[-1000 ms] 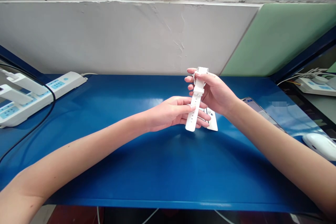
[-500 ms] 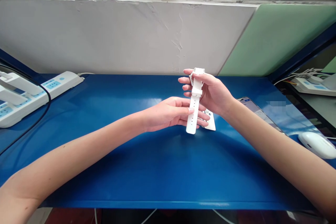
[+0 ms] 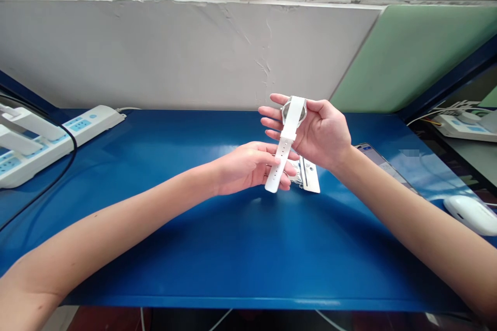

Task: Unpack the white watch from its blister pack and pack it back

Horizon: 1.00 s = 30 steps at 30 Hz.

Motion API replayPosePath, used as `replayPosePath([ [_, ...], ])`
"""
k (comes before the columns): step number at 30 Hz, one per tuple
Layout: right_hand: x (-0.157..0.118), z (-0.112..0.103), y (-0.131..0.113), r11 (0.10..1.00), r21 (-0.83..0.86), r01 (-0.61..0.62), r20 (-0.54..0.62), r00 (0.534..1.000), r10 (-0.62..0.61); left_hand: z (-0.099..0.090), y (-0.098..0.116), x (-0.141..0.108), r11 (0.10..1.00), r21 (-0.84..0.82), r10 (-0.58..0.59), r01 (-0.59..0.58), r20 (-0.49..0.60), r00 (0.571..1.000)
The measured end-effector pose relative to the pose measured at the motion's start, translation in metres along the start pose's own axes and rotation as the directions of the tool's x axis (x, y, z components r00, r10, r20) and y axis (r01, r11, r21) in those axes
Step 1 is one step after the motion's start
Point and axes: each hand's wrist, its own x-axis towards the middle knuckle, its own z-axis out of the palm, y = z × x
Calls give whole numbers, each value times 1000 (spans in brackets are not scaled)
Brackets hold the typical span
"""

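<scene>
A white wristwatch [image 3: 294, 114] with a round case and a long strap is held above the table, its back strap folded over the case. Between thumb and fingers, my left hand [image 3: 252, 165] pinches the punched end of the strap [image 3: 276, 173]. My right hand [image 3: 320, 126] is palm up with its fingers stretched out and spread, and the watch case lies against them. Behind the left fingertips, a small white card with a clear packet [image 3: 310, 176] rests on the table, partly hidden.
The blue table [image 3: 217, 248] backs onto a pale wall. A white power strip [image 3: 95, 119] with plugs and a black cable is at the left. On the right lie a phone [image 3: 382, 165] and a white mouse [image 3: 469, 214]; another power strip [image 3: 466, 126] sits beyond.
My right hand has loosened and spread, its thumb coming off the watch. The watch has tilted, its strap end swinging left, and its round case shows more.
</scene>
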Motion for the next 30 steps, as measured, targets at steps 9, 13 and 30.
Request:
replayPosePath([
  [9,1,-3,-2,998,43,-49,-21,999,49,-1,7,-3,997,-70,24,-13,151,988],
  [13,5,-6,-4,996,89,9,-86,996,-2,1,11,-9,990,-135,-9,45,252,968],
  [30,10,-7,5,973,-181,140,-285,940,-188,0,-9,-2,990,65,-138,125,291,947],
])
